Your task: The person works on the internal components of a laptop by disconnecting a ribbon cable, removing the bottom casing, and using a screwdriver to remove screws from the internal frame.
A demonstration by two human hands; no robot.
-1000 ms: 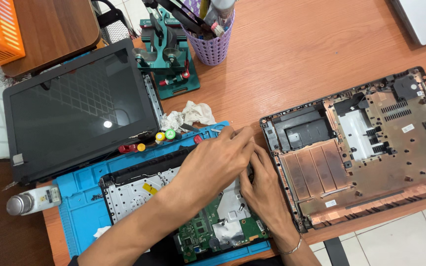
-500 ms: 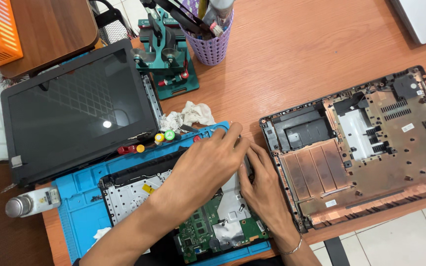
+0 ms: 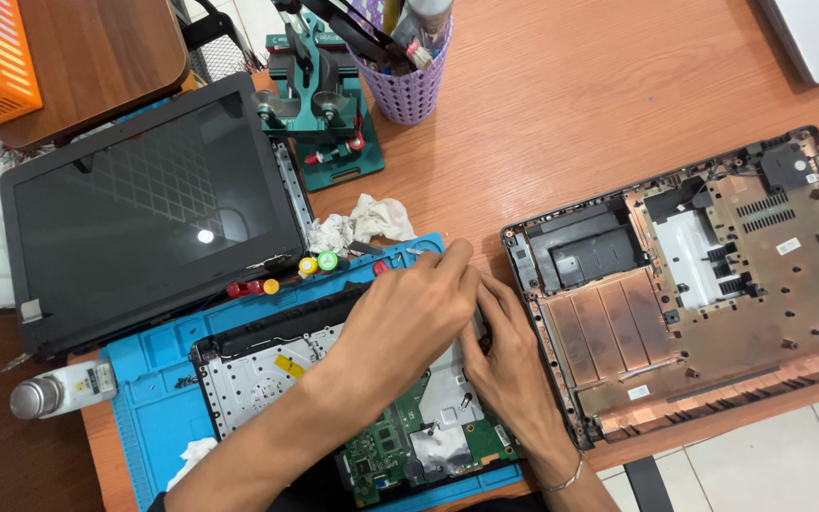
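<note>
Fingers: both sets pressed together at the chassis's (image 3: 334, 379) right edge; what they pinched, if anything, I couldn't tell.
Left hand (image 3: 408, 318): lay knuckles-up over the board (image 3: 400, 446), hiding the work.
Right hand (image 3: 509, 365): tucked just beside it, fingertips curled under.
Chassis: sat on the blue mat (image 3: 149, 379), bottom cover (image 3: 703, 284) just right.
Doing it well: I'd say steady, small pressure, wrists braced on the mat.

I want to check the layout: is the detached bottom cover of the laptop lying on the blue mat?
No, the bottom cover lies on the bare wooden table, to the right of the blue mat.
</note>
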